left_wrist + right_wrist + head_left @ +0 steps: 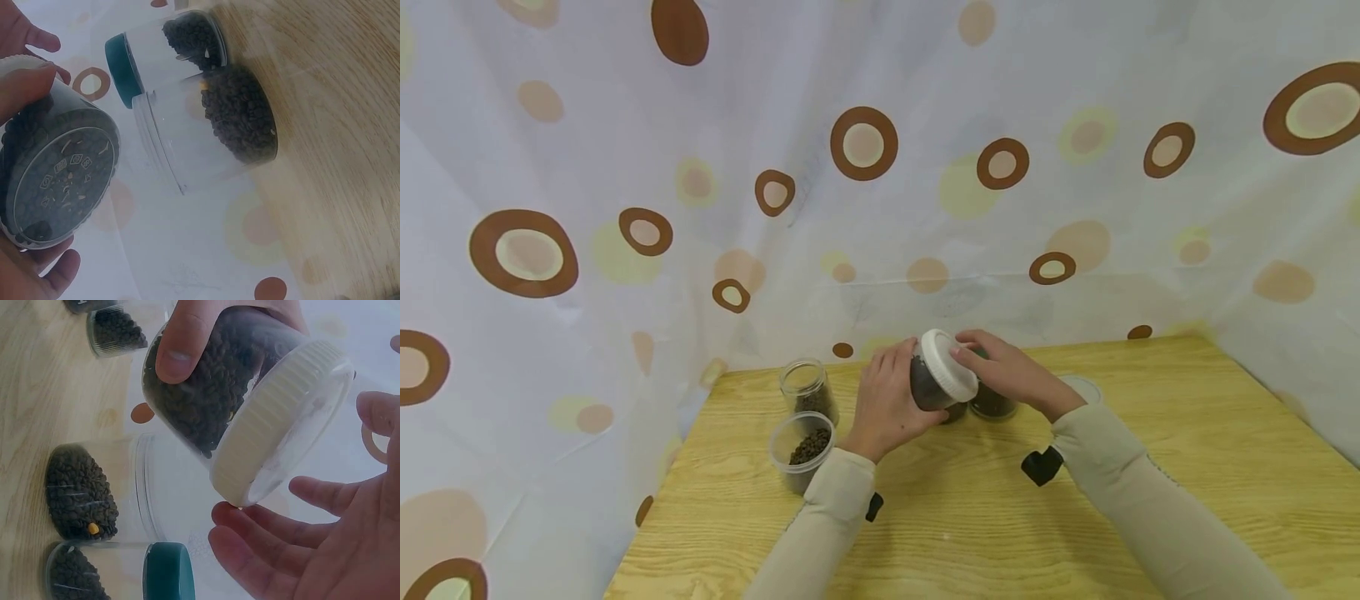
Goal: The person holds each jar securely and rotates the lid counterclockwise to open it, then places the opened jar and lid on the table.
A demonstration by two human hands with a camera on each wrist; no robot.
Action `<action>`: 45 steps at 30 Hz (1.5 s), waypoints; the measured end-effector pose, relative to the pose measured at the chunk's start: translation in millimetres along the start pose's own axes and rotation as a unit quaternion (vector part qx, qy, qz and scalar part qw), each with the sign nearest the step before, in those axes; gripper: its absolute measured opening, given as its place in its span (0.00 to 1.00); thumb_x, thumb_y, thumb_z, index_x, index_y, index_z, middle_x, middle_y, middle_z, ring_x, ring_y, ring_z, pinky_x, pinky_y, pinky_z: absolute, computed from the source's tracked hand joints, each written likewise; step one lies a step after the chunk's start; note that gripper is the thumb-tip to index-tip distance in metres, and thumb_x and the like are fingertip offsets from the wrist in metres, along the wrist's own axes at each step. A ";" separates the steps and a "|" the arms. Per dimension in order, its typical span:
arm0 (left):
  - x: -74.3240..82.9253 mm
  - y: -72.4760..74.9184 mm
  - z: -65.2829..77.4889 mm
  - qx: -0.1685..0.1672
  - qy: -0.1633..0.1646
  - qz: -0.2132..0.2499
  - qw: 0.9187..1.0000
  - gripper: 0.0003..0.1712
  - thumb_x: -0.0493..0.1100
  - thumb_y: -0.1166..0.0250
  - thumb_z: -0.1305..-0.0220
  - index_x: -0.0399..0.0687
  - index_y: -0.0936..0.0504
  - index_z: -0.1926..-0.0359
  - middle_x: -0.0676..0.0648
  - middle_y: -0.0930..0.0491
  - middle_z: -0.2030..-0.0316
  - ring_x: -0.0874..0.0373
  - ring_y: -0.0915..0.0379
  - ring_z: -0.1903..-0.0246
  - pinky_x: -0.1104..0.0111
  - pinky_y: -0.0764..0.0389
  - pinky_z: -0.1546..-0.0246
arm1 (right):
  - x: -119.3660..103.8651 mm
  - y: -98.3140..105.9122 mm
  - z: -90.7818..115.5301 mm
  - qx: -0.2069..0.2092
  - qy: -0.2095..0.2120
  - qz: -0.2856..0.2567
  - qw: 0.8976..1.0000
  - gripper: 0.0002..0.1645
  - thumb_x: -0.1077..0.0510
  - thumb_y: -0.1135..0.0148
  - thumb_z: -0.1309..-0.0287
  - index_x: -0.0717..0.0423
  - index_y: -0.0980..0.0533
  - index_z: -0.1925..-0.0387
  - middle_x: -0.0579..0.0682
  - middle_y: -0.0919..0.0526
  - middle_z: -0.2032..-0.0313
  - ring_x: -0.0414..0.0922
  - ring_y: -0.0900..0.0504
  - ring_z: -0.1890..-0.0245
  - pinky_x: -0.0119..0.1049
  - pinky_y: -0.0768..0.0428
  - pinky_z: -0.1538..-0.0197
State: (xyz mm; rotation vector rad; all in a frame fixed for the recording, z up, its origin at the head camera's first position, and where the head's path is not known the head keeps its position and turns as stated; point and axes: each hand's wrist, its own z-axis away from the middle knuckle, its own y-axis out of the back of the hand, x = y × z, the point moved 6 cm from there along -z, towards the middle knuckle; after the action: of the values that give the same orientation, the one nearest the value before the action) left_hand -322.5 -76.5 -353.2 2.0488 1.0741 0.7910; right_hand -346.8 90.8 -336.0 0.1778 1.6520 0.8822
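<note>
Left hand (891,398): fingers curled around jar (928,390), tilted above the surface (970,517), white lid (947,367) toward 2 o'clock. Right hand (1009,367): fingers loosely extended at the lid's edge, gripping nothing. From jar, head view: green-capped jar (992,407), 4 o'clock; tub (795,482), 8 o'clock.

From my end I saw a pale, creased sheet (910,221) wrapping the back and both sides, covered in brown-ringed circles (864,143) plus tan dots (927,275) and yellowish blotches. The desk (970,533) was yellowish with a wavy wood grain, back edge against the sheet. Lighting looked pretty soft, tbh.
</note>
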 end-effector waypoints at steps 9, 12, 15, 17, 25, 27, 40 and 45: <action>2.7 -1.0 1.4 0.002 -0.009 -0.028 1.000 0.62 0.67 0.21 0.61 0.46 0.37 0.30 0.46 0.24 0.39 0.50 0.28 0.42 0.54 0.22 0.47 | -1.9 -3.9 -1.0 -0.001 -0.011 0.030 0.999 0.43 0.31 0.58 0.29 0.58 0.39 0.28 0.65 0.33 0.32 0.63 0.30 0.33 0.60 0.28 0.36; 3.0 -1.4 2.4 0.002 -0.012 -0.037 0.999 0.61 0.66 0.21 0.61 0.47 0.37 0.30 0.46 0.24 0.40 0.50 0.28 0.43 0.55 0.22 0.47 | -1.0 -4.2 -0.8 -0.004 -0.030 0.038 0.999 0.45 0.29 0.58 0.31 0.57 0.39 0.28 0.65 0.30 0.34 0.61 0.26 0.37 0.56 0.23 0.40; 3.1 -2.5 3.9 0.002 -0.015 -0.052 0.999 0.62 0.67 0.21 0.62 0.48 0.37 0.30 0.46 0.24 0.40 0.50 0.28 0.43 0.55 0.22 0.47 | 0.2 -5.3 -0.9 -0.013 -0.050 0.040 0.998 0.47 0.26 0.58 0.33 0.56 0.40 0.28 0.66 0.30 0.34 0.59 0.22 0.41 0.49 0.19 0.48; 3.5 -3.4 4.7 0.001 -0.016 -0.060 0.998 0.62 0.67 0.21 0.62 0.49 0.38 0.29 0.47 0.24 0.40 0.51 0.28 0.43 0.55 0.23 0.47 | 1.0 -5.9 -1.0 -0.016 -0.062 0.040 0.997 0.48 0.25 0.58 0.34 0.55 0.40 0.28 0.66 0.30 0.34 0.58 0.21 0.43 0.45 0.18 0.53; 4.9 -4.4 5.7 0.004 -0.021 -0.062 0.998 0.62 0.68 0.21 0.61 0.49 0.38 0.28 0.47 0.24 0.39 0.50 0.27 0.43 0.56 0.23 0.48 | 1.9 -7.9 -2.7 -0.015 -0.080 0.039 0.996 0.51 0.23 0.56 0.36 0.56 0.41 0.28 0.65 0.30 0.34 0.57 0.21 0.45 0.43 0.17 0.58; 4.6 -3.8 5.3 0.007 -0.022 -0.058 0.998 0.62 0.68 0.22 0.61 0.48 0.38 0.29 0.46 0.24 0.40 0.50 0.28 0.43 0.56 0.23 0.47 | 1.0 -8.5 -3.1 -0.016 -0.065 0.037 0.997 0.51 0.25 0.54 0.36 0.56 0.42 0.27 0.66 0.31 0.33 0.58 0.21 0.43 0.46 0.17 0.54; -1.4 -2.1 3.6 -0.005 -0.005 -0.036 0.999 0.62 0.68 0.23 0.59 0.46 0.39 0.28 0.45 0.25 0.38 0.49 0.29 0.40 0.52 0.22 0.45 | -5.0 -8.5 -1.5 -0.035 0.039 -0.001 0.999 0.45 0.47 0.38 0.37 0.48 0.47 0.24 0.61 0.40 0.28 0.63 0.35 0.31 0.55 0.22 0.44; -1.6 -0.9 3.2 -0.009 -0.003 -0.035 0.999 0.62 0.68 0.23 0.58 0.46 0.39 0.27 0.45 0.25 0.37 0.48 0.29 0.39 0.51 0.23 0.44 | -5.3 -9.1 -1.9 -0.035 0.046 0.006 0.998 0.45 0.46 0.39 0.35 0.49 0.48 0.24 0.62 0.41 0.27 0.64 0.36 0.30 0.58 0.23 0.42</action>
State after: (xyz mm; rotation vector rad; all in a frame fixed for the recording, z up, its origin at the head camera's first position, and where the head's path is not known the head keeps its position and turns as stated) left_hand -321.3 -78.4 -356.1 1.9862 1.1244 0.7557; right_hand -343.9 80.6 -337.5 0.0999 1.7028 0.9689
